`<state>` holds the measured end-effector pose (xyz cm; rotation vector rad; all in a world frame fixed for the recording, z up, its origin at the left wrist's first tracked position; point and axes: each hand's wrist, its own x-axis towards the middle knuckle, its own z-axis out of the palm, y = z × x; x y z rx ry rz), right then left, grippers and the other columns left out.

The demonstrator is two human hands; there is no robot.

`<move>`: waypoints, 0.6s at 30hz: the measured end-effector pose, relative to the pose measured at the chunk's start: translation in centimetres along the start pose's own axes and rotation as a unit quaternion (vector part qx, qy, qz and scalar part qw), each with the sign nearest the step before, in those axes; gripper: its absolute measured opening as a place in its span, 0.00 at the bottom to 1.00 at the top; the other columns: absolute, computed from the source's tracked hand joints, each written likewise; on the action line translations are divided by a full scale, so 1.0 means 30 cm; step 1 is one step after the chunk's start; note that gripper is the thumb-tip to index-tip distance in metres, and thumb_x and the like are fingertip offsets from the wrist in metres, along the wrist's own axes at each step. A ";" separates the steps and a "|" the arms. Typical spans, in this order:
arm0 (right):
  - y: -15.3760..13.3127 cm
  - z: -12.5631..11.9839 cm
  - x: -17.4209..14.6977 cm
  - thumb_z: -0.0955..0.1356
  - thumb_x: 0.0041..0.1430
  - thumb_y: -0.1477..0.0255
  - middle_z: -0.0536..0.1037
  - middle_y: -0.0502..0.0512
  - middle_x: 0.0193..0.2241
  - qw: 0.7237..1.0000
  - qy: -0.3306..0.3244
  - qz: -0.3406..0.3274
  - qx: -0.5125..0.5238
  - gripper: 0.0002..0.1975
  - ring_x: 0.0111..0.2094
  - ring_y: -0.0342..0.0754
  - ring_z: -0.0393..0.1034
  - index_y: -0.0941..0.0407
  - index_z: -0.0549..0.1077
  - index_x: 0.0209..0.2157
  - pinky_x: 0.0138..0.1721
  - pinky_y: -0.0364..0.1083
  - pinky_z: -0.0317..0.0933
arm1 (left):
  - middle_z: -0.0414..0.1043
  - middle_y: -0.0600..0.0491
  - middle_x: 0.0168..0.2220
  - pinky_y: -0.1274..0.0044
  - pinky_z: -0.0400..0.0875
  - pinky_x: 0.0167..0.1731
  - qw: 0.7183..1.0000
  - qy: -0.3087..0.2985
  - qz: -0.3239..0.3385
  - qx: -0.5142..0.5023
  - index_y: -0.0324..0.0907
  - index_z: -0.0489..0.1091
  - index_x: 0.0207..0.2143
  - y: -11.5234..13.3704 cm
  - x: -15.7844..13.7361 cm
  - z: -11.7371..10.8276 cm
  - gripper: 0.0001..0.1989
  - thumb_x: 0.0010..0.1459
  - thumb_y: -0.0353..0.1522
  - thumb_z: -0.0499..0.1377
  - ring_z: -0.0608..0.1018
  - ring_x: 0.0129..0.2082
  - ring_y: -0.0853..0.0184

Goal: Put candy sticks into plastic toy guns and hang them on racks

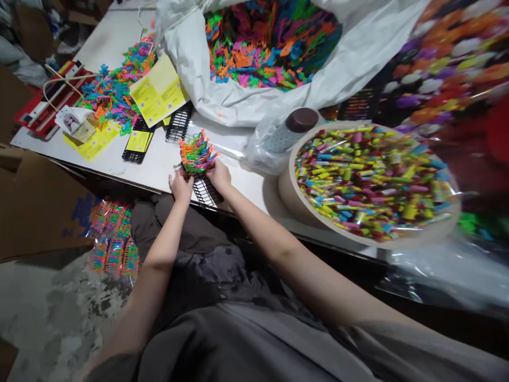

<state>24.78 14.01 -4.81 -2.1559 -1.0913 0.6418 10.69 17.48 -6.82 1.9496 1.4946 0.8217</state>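
At the front edge of the white table a black slotted rack lies between my hands. Its far part is packed with small coloured plastic figures; the near slots are bare. My left hand is closed at the rack's left edge, its thumb and fingertips beside the figures. On the other side, my right hand is pinched at the rack's right edge, by the end of the row. Whether either hand also grips a single figure is too small to tell.
A loose pile of figures, yellow printed cards and another black rack lie at left. Behind is a white sack of figures. A wrapped bottle and a round tub of small coloured pieces stand right. Bagged figures lie below.
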 end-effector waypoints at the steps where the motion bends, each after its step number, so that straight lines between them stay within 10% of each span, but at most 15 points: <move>1: 0.003 0.000 0.002 0.66 0.52 0.73 0.75 0.55 0.35 1.000 -0.003 -0.006 -0.005 0.06 0.36 0.51 0.68 0.56 0.66 0.34 0.36 0.46 0.58 | 0.72 0.50 0.32 0.59 0.44 0.63 1.000 0.001 -0.001 0.012 0.41 0.63 0.32 -0.001 0.001 0.002 0.05 0.54 0.30 0.59 0.76 0.37 0.61; 11: -0.007 -0.011 0.013 0.66 0.51 0.75 0.76 0.59 0.37 0.995 -0.051 -0.048 -0.076 0.11 0.37 0.55 0.70 0.58 0.69 0.38 0.38 0.50 0.62 | 0.75 0.51 0.33 0.50 0.38 0.61 0.991 -0.101 -0.083 0.017 0.41 0.66 0.28 0.044 0.037 -0.059 0.07 0.48 0.28 0.63 0.76 0.41 0.56; 15: -0.016 -0.147 0.000 0.69 0.49 0.74 0.76 0.60 0.34 0.984 -0.129 -0.092 -0.086 0.09 0.31 0.50 0.70 0.61 0.71 0.35 0.37 0.51 0.64 | 0.75 0.50 0.40 0.51 0.50 0.59 0.993 -0.062 -0.064 -0.071 0.41 0.69 0.37 0.082 -0.061 -0.271 0.09 0.52 0.30 0.63 0.75 0.46 0.58; 18: 0.003 -0.290 -0.048 0.67 0.57 0.65 0.75 0.58 0.36 0.982 -0.055 -0.178 -0.012 0.15 0.31 0.44 0.71 0.60 0.71 0.43 0.37 0.48 0.65 | 0.72 0.48 0.42 0.67 0.65 0.54 0.989 0.035 0.030 -0.142 0.40 0.69 0.40 0.073 -0.156 -0.490 0.07 0.59 0.31 0.58 0.74 0.47 0.64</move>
